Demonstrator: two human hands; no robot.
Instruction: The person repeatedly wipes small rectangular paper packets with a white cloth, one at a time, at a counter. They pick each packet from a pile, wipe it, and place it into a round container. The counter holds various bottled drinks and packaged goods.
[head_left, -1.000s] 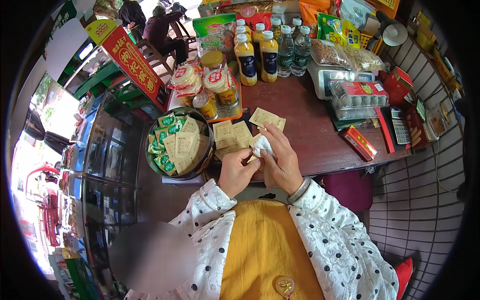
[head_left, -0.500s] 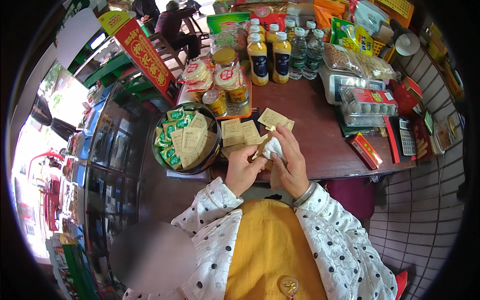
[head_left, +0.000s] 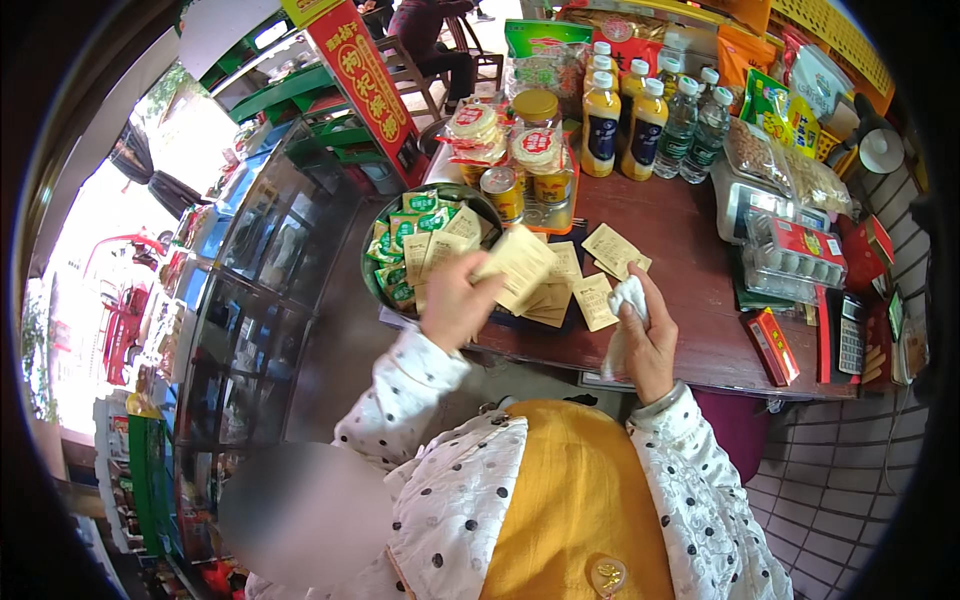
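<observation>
My left hand point(head_left: 458, 305) pinches a tan paper packet point(head_left: 522, 262), held flat just right of a round tin point(head_left: 367, 262). Inside the tin lie green packets point(head_left: 400, 228) and more tan ones. My right hand point(head_left: 652, 345) is closed around a crumpled white cloth point(head_left: 628, 295), whose lower end hangs down by the table's front edge. Between the hands, several loose tan packets point(head_left: 596, 303) lie on a dark sheet and the red-brown table point(head_left: 690, 310). Another pair of tan packets point(head_left: 616, 250) rests farther back.
Behind the packets, an orange tray point(head_left: 560, 222) bears cans point(head_left: 502, 194), a jar and wrapped round cakes. Bottles point(head_left: 640, 135) stand at the back. To the right are a scale point(head_left: 730, 205), an egg carton point(head_left: 795, 262), a red box point(head_left: 773, 346) and a calculator point(head_left: 850, 335). Glass cases point(head_left: 270, 250) stand left.
My hands have parted: the left moved toward the tin with a tan packet, the right moved right with the white cloth. One more loose packet shows on the table. The view has shifted.
</observation>
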